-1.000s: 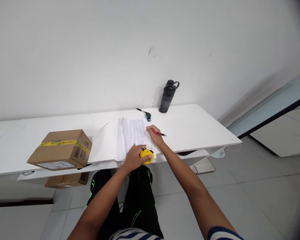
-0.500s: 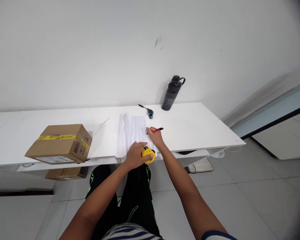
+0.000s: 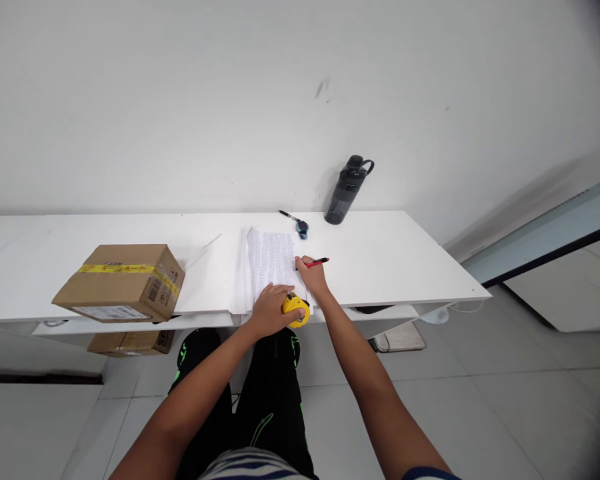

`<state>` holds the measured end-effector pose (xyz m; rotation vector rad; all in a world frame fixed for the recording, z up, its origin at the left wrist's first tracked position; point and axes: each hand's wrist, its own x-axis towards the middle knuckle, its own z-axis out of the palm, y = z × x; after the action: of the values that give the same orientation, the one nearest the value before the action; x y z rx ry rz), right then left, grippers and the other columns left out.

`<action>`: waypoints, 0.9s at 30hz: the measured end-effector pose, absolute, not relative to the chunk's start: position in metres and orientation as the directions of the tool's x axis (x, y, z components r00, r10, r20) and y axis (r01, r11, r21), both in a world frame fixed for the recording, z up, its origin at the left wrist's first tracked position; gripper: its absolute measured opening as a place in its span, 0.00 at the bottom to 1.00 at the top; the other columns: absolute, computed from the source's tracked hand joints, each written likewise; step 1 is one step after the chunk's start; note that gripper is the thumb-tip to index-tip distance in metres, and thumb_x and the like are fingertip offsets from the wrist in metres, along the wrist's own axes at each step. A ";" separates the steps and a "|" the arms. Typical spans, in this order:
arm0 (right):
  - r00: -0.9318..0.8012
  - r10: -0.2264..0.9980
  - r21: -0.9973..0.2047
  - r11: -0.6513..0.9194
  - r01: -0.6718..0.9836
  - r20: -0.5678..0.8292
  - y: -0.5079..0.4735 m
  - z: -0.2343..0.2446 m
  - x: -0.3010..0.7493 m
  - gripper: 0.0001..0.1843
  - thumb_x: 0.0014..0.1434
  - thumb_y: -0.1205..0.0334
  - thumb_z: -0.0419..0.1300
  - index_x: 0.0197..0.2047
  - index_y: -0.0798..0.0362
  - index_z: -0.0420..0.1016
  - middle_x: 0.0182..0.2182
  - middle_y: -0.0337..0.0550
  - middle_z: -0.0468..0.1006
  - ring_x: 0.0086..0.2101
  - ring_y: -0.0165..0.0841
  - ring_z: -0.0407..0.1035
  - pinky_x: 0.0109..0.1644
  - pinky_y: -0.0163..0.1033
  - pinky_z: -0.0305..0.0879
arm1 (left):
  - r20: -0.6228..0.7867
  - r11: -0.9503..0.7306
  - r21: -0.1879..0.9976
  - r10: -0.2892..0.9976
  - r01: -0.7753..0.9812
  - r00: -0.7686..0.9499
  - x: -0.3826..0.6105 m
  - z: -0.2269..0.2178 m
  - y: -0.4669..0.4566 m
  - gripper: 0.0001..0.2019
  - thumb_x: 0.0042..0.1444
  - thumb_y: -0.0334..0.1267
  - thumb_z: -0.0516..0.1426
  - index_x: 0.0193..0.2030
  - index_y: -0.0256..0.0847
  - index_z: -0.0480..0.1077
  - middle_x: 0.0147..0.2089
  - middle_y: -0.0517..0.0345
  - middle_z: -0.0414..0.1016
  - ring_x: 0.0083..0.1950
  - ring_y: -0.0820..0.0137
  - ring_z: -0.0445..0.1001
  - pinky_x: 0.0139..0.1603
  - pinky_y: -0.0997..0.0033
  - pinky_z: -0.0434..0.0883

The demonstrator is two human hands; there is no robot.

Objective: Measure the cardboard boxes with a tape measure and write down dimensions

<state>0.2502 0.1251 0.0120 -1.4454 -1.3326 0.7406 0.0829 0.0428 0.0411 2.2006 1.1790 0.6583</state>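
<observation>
A person is wearing a striped shirt (image 3: 257, 465) and black trousers (image 3: 275, 400) with green lines, and the knees are pointing toward the papers (image 3: 271, 253). The left hand (image 3: 268, 312) is resting on the near edge of the papers. It is half curled, and its thumb and fingers are holding a yellow tape measure (image 3: 295, 312) at the near right corner of the papers. The right hand (image 3: 313, 276) is leaning on the right side of the papers. Its fingers are pinching closed around a red pen (image 3: 319, 263). The pen is slanting down toward the papers, but from where I am standing I can't tell if its tip is touching. The papers are lying in a loose pile on the white table (image 3: 390, 267), and the top sheet is showing lots of tiny marks.

Well to the left of the papers, a brown box (image 3: 113, 280) with yellow tape is sitting on the table. Just past the far right corner of the papers, a small watch (image 3: 303, 230) is lying beside a black pen (image 3: 287, 215). Farther behind the papers, to the right, a dark bottle (image 3: 344, 195) is standing near the wall (image 3: 205, 107).
</observation>
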 end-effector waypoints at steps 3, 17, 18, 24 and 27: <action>0.187 0.966 -0.932 0.106 0.347 0.179 0.125 0.012 0.250 0.19 0.57 0.48 0.54 0.20 0.51 0.65 0.20 0.37 0.69 0.28 0.33 0.64 0.36 0.38 0.58 | 0.157 -0.461 0.666 0.855 0.586 0.494 0.083 0.040 0.043 0.17 0.55 0.52 0.59 0.42 0.41 0.74 0.60 0.50 0.72 0.63 0.59 0.67 0.71 0.51 0.48; 0.223 0.956 -0.937 0.108 0.333 0.189 0.124 0.011 0.249 0.18 0.56 0.50 0.54 0.18 0.50 0.62 0.18 0.35 0.68 0.26 0.32 0.62 0.34 0.38 0.58 | 0.147 -0.469 0.643 0.852 0.606 0.503 0.082 0.040 0.043 0.17 0.56 0.54 0.57 0.41 0.41 0.73 0.61 0.52 0.72 0.62 0.61 0.67 0.72 0.52 0.48; 0.220 0.957 -0.938 0.108 0.331 0.188 0.124 0.012 0.249 0.18 0.56 0.51 0.54 0.18 0.50 0.63 0.18 0.36 0.69 0.26 0.32 0.63 0.34 0.37 0.58 | 0.145 -0.468 0.640 0.852 0.609 0.503 0.082 0.041 0.042 0.17 0.56 0.53 0.57 0.41 0.41 0.73 0.61 0.52 0.72 0.62 0.61 0.67 0.72 0.52 0.48; 0.241 0.953 -0.942 0.104 0.318 0.186 0.123 0.013 0.249 0.18 0.56 0.51 0.54 0.19 0.50 0.65 0.19 0.37 0.71 0.28 0.33 0.65 0.36 0.37 0.59 | 0.143 -0.476 0.634 0.847 0.610 0.512 0.082 0.041 0.042 0.18 0.56 0.53 0.58 0.42 0.41 0.72 0.61 0.52 0.71 0.61 0.61 0.68 0.72 0.52 0.48; 0.277 0.943 -0.943 0.089 0.319 0.183 0.123 0.013 0.250 0.19 0.56 0.51 0.53 0.18 0.50 0.62 0.19 0.36 0.69 0.27 0.32 0.63 0.35 0.37 0.58 | 0.146 -0.472 0.636 0.851 0.610 0.505 0.081 0.040 0.042 0.19 0.56 0.54 0.58 0.44 0.41 0.72 0.61 0.52 0.71 0.62 0.61 0.68 0.72 0.52 0.48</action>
<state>0.2500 0.1225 0.0128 -1.4492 -1.2500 0.7165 0.0813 0.0422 0.0397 2.2363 1.1948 0.6180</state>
